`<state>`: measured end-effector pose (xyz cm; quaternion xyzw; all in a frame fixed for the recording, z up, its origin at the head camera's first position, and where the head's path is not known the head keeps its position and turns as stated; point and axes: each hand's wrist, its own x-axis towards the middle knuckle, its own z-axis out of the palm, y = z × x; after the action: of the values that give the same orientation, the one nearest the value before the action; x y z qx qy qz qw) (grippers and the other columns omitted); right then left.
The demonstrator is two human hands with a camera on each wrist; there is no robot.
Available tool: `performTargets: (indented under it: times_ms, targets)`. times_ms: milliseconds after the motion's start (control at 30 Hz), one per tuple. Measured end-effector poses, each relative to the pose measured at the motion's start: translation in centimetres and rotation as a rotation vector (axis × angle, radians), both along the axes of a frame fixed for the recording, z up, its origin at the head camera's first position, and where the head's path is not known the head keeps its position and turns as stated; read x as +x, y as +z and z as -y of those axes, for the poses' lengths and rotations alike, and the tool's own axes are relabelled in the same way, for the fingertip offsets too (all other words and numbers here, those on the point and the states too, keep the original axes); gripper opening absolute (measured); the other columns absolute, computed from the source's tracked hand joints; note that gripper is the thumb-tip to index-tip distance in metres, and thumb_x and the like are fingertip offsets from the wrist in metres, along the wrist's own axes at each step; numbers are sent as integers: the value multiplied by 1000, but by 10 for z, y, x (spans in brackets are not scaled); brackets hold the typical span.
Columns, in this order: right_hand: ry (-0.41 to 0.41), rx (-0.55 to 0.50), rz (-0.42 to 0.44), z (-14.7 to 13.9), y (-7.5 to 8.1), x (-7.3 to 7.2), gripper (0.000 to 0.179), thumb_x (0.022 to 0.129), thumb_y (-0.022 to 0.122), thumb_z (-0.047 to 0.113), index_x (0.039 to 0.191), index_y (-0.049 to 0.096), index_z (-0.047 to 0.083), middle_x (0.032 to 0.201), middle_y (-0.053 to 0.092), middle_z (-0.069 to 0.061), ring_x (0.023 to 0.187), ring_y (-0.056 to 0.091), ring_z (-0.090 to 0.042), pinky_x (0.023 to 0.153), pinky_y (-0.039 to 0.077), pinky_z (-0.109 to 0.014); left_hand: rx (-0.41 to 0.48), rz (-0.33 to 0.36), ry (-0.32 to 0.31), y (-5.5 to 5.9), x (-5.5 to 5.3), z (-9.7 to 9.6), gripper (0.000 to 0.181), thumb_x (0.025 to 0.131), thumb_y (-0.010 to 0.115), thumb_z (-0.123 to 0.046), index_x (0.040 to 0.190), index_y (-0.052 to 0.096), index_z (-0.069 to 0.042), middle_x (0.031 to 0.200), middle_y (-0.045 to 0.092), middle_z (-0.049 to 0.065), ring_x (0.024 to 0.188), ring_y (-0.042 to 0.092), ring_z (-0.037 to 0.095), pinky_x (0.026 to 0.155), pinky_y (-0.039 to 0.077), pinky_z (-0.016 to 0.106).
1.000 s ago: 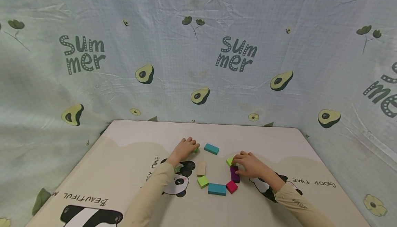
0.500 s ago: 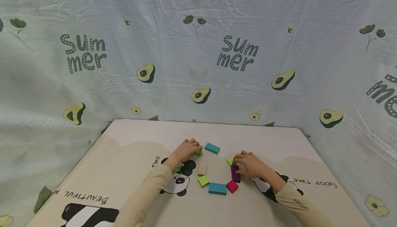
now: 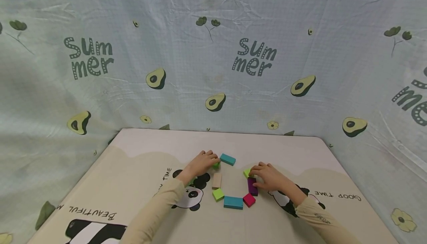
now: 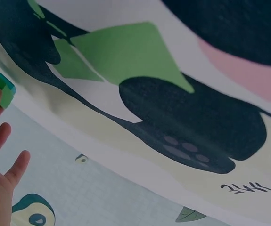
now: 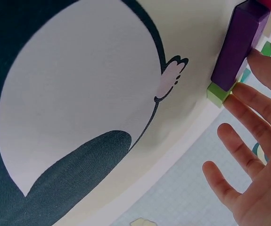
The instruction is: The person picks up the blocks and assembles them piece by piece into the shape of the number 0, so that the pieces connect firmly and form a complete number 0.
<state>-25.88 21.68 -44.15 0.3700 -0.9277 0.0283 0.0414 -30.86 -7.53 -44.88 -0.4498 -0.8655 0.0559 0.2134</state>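
Note:
In the head view my left hand (image 3: pixel 201 163) pinches a green block (image 3: pixel 216 165) at the upper left of a ring of blocks; the left wrist view shows the thumb against that block. My right hand (image 3: pixel 271 177) rests at the ring's right side. Its thumb touches a purple block (image 5: pixel 239 47) and its fingertips touch a lime block (image 5: pixel 216 94), the other fingers spread out. The purple block stands between this lime block and a red block (image 3: pixel 249 200).
A blue block (image 3: pixel 233 202) forms the near side of the ring, beside another lime block (image 3: pixel 218 195). A beige block (image 3: pixel 217 181) lies on the left, a teal block (image 3: pixel 228 159) at the far side. The panda-print table (image 3: pixel 273 225) meets a patterned curtain (image 3: pixel 186 51) behind.
My left hand has slid the green block right and slightly toward me, to a place between the teal and beige blocks. My right hand has stayed in place.

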Motion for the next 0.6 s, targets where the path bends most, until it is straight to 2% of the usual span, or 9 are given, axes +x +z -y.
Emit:
performTargets:
  times_ms: [600]
  targets:
    - [8, 14, -28, -1, -2, -1, 29, 78, 66, 30, 102, 64, 15, 105, 61, 1, 93, 49, -17, 71, 40, -36, 15, 65, -55, 1, 6, -11, 26, 82, 60, -8, 106, 61, -19, 105, 64, -5, 91, 53, 14, 73, 44, 31]
